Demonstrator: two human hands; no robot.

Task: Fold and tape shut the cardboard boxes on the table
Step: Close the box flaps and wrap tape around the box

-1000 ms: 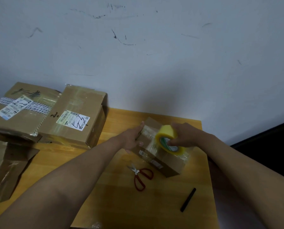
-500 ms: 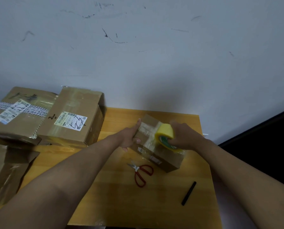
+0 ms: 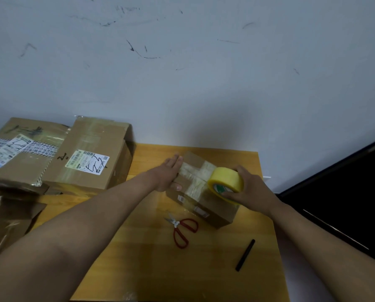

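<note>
Left hand (image 3: 168, 174) presses flat on the box (image 3: 200, 194); right hand (image 3: 251, 188) grasps the tape roll (image 3: 226, 182) beside it.

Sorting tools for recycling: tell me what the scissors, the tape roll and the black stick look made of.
Scissors: bright blades look like metal; glossy red handles, probably plastic. Tape roll: translucent yellowish wound film, likely plastic tape; its core cannot be judged. Black stick: matte, uniformly dark; plastic or a pen is possible, but too small to tell.
</note>
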